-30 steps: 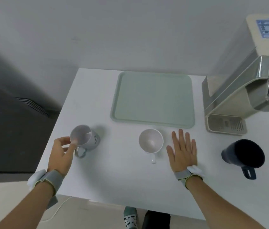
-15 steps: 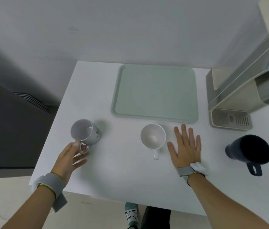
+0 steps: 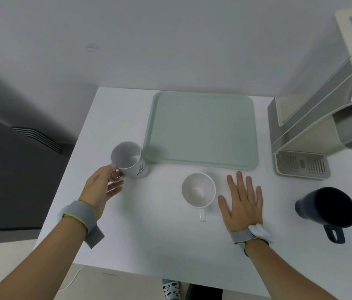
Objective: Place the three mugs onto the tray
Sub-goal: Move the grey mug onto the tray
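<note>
A pale green tray (image 3: 201, 105) lies empty at the back of the white table (image 3: 149, 245). My left hand (image 3: 100, 188) grips the handle of a white mug with black lettering (image 3: 130, 162), held just off the tray's front left corner. A plain white mug (image 3: 199, 192) stands in front of the tray, handle toward me. To its right my right hand (image 3: 243, 202) lies flat on the table, fingers spread, holding nothing. A dark blue mug (image 3: 327, 210) stands at the far right.
A beige and silver drinks machine (image 3: 313, 135) with a drip grille stands at the back right, beside the tray. The table's left edge drops off next to a dark cabinet (image 3: 15, 169). A wall rises behind the table.
My left hand has closed on the lettered mug's handle and carried the mug up and right toward the tray's corner. My right hand has stayed flat on the table.
</note>
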